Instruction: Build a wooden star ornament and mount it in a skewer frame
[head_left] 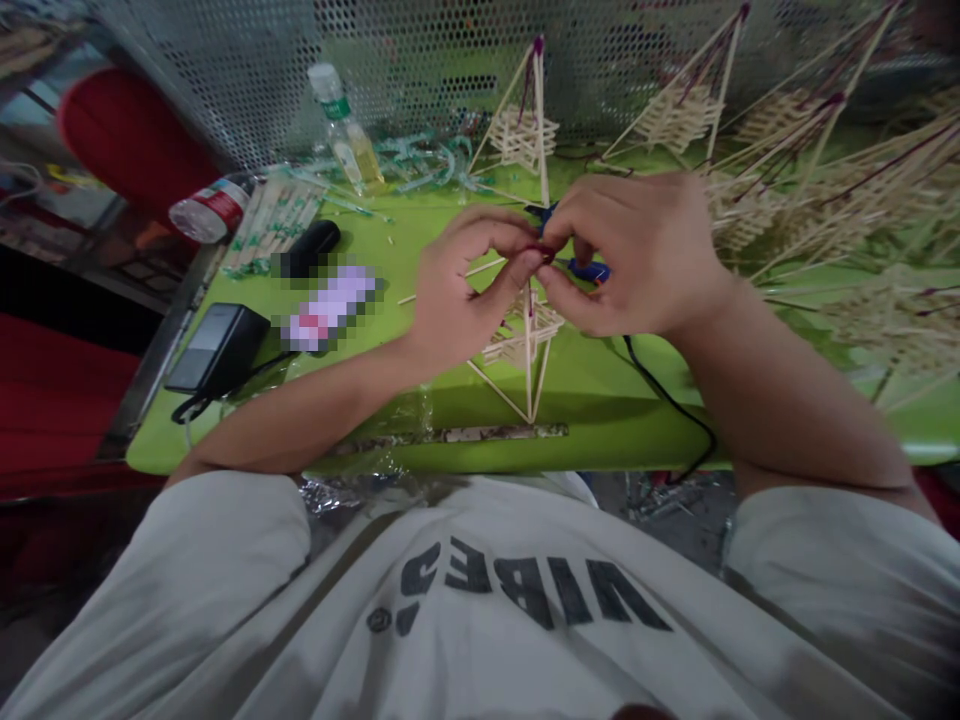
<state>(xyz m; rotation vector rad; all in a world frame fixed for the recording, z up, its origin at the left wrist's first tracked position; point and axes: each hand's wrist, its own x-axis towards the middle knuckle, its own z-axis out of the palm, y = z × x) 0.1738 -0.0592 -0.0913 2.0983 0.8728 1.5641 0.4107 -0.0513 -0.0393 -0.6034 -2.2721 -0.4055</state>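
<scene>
My left hand (463, 285) and my right hand (637, 255) meet over the green table, fingertips almost touching. Both are closed in a pinch on a short dark-red string (541, 253) at the top of a small stick frame (529, 370). This frame is built of thin pale wooden sticks, with a stacked lattice in its middle; my fingers hide its upper end. Behind my right fingers lies a blue-handled tool (589, 271), partly covered, its kind unclear. A similar stick frame (525, 135), tied with purple string at its peak, stands just beyond my hands.
More stick frames (810, 190) crowd the right side. At left are wrapped chopsticks (270, 220), a clear bottle (346, 135), a plastic jar (206, 210), a black adapter (217, 348) and a blurred purple item (334, 305). A black cable (664, 385) curves at right. Perforated metal (420, 70) backs the table.
</scene>
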